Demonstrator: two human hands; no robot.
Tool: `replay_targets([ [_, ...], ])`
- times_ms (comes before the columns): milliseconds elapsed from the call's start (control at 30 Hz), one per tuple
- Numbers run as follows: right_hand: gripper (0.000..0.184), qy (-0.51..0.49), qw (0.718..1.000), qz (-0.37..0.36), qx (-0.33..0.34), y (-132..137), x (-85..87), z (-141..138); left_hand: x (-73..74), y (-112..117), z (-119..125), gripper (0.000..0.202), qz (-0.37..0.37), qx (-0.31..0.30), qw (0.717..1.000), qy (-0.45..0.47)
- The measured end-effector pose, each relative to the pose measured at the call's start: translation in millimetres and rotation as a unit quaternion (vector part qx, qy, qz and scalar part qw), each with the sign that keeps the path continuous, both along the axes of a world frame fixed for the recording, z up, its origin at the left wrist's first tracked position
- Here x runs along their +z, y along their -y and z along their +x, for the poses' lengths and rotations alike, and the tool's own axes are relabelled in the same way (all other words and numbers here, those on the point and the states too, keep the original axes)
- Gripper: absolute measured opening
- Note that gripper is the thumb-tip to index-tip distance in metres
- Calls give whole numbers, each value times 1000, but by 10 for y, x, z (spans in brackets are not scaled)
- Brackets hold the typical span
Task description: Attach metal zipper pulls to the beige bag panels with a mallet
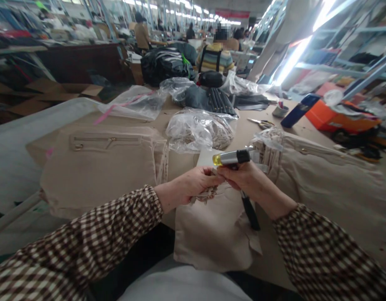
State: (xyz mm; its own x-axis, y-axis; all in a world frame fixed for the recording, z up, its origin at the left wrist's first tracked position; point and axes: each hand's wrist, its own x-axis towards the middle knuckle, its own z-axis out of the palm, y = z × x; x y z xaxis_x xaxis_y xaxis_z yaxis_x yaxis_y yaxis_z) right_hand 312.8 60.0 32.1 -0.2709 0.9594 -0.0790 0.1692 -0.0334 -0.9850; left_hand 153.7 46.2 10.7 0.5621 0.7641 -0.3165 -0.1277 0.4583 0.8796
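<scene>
My right hand (251, 179) is closed around a mallet with a silver head (230, 158), one yellow face and one black end. Its black handle (251, 213) sticks out below the hand. My left hand (193, 186) grips a bunch of small beige fabric pieces (207, 194), partly hidden by the fingers. The fingertips of both hands meet at these pieces. Beneath them lies a beige fabric panel (212, 238), its lower end reaching over the table's near edge. What the right fingertips pinch cannot be made out.
Beige panels with a zip (105, 167) are stacked on the left, and more beige panels (331, 175) lie right. A clear bag of beige pieces (199, 129) sits ahead. Beyond are scissors (263, 123), a blue bottle (301, 110) and an orange box (340, 115). People work farther back.
</scene>
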Motion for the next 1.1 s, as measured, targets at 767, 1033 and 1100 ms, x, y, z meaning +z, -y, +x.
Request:
replay_targets([
  [767, 38, -25, 994, -109, -21, 23, -294, -22, -103, 41, 117, 20, 69, 89, 989, -96],
  [1033, 37, -15, 991, -136, 8, 31, -337, 224, -245, -22, -66, 22, -41, 82, 993, -80],
  [1100, 37, -7, 991, -131, 17, 33, -356, 235, -253, -12, -58, 24, -37, 53, 994, -84],
])
